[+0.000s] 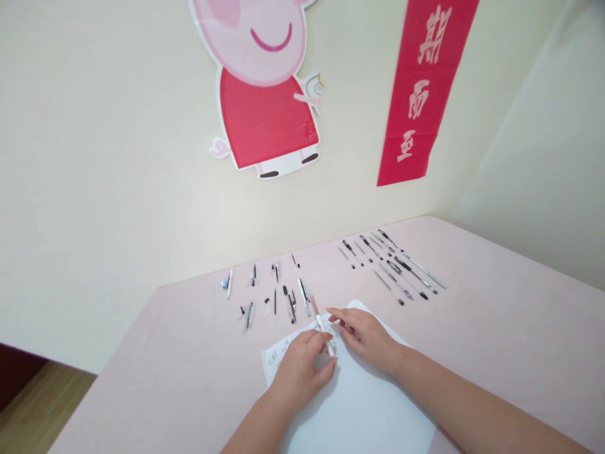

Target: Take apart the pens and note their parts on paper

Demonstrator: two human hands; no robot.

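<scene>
A pink and white pen point(320, 320) lies at a slant over the top of a white paper sheet point(363, 397). My left hand point(302, 366) has its thumb and fingers closed around the pen's near white end. To the pen's right is my right hand point(366, 334), fingers bent and somewhat apart, the fingertips close beside the pen's middle. I see nothing held in it, though the undersides of its fingers are partly hidden. Small printed marks show on the sheet's upper left part, between the hands and its edge.
Beyond the left hand lie several pens taken apart into barrels, caps and refills point(275, 301). Several pens and refills point(399, 268) lie in slanting rows at the back right. A pink-clothed table point(189, 359) meets a wall bearing a cartoon pig cutout point(267, 120) and a red banner point(416, 94).
</scene>
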